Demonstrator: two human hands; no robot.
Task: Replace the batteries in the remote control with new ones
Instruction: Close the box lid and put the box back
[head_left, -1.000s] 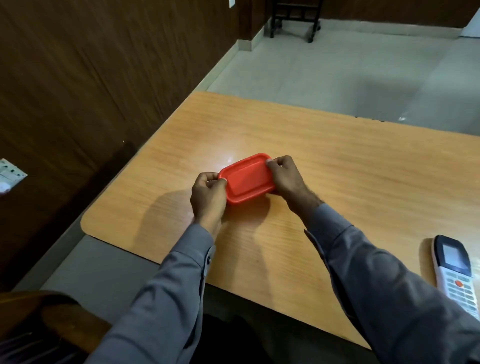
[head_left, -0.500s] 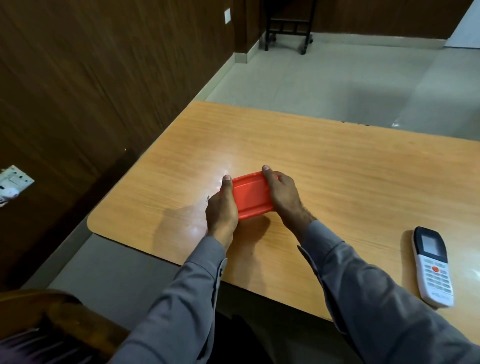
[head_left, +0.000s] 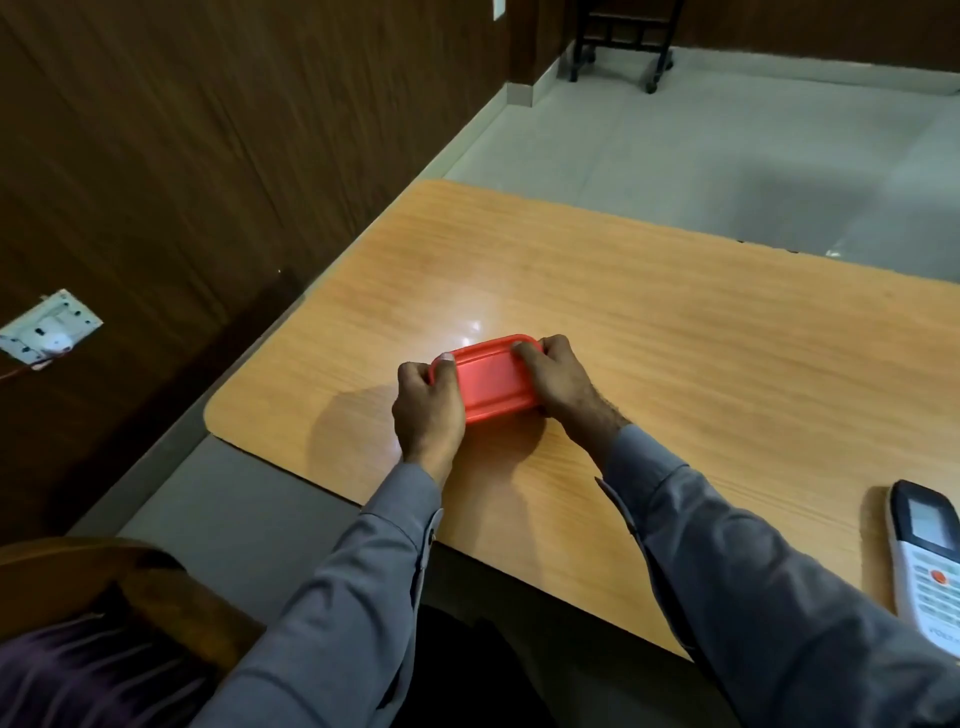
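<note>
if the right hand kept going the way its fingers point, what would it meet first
The right hand already grips the red box; its fingers point left, so beyond the box it would likely meet the left hand.

container (head_left: 491, 382) on table (head_left: 675, 332), near its left front corner | left hand (head_left: 427, 410) at container's left end, right hand (head_left: 558, 382) at right end | remote control (head_left: 927, 558) on table, far right, well apart | wall socket (head_left: 49, 330) left of table

Grey-sleeved arms reach forward, the left hand (head_left: 427, 402) and right hand (head_left: 555, 378) gripping opposite ends of a red box (head_left: 491, 383).
</note>
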